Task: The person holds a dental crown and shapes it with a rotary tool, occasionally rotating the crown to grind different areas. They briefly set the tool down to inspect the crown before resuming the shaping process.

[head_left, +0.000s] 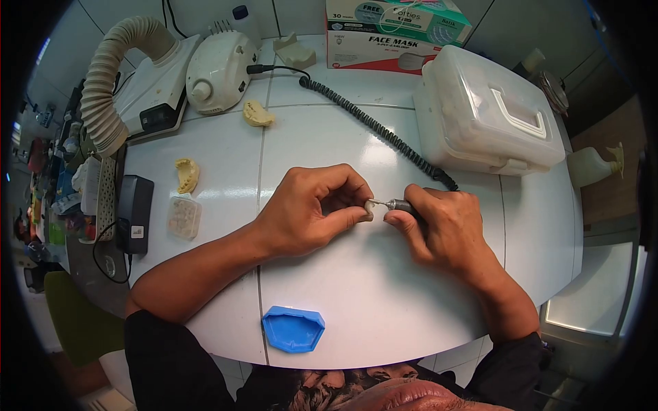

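Right hand (449, 226) clamped round rotary handpiece (401, 205), long axis toward tabletop's (384, 301) left edge; left hand (301, 212) pinching pale piece (369, 206), partly hidden.

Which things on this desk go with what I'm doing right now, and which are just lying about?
Seemingly in use:
small pale piece, in your left hand
handpiece, in your right hand
coiled cord
white control unit

Probably just lying about:
blue tray
yellowish cast
second cast
small clear box
face mask boxes
lidded case
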Available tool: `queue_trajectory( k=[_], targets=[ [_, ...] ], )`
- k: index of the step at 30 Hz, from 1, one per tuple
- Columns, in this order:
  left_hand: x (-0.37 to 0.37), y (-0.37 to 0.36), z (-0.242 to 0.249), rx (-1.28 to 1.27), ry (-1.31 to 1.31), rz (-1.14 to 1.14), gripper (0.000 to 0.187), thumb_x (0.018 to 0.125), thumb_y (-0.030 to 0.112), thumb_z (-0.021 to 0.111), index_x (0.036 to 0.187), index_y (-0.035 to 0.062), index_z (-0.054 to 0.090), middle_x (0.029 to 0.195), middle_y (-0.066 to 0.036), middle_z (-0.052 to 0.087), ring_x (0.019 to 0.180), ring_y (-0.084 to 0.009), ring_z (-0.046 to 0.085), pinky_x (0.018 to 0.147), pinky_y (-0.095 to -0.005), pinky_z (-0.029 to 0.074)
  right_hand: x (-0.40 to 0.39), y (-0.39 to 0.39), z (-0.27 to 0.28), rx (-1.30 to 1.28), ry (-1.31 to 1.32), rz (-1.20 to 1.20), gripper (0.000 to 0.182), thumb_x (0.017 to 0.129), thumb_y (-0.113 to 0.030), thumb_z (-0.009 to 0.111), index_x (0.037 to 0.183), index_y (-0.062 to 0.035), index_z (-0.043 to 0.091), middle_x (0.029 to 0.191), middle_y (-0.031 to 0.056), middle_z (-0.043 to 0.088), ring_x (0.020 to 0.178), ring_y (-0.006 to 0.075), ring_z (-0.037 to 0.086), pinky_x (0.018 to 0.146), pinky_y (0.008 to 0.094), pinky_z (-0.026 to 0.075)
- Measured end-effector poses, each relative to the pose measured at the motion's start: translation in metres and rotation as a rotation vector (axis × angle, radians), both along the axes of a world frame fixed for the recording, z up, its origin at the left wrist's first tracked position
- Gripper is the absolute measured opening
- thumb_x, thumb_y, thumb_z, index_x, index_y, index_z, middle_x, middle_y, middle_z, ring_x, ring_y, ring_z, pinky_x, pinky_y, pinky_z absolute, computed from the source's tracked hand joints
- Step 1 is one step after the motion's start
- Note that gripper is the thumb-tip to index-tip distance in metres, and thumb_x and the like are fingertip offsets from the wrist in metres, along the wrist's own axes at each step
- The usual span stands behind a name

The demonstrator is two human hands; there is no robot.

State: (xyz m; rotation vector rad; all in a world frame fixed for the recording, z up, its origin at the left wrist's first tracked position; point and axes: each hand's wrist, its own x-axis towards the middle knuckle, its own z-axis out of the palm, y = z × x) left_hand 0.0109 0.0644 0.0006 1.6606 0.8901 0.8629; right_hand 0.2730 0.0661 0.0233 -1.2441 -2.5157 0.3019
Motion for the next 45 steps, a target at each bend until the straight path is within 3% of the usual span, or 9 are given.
queue_trajectory(
  k=[45],
  targets=[
    [0.0001,0.0000,-0.0001,-0.044,-0.006,0.004,0.016,0.097,-0.004,0.076,0.112,-0.0050,0.071,0.102,-0.009,0.077,0.095,-0.0125,0.076,0.086,-0.0261,0.062,0.0011,-0.0008,0.0011,-0.006,-0.015,0.004,0.048,0.103,-0.048,0.070,0.080,-0.0074,0.062,0.063,0.0097,0.064,0.053,0.0367,0.065,0.048,0.0477,0.046]
  ],
)
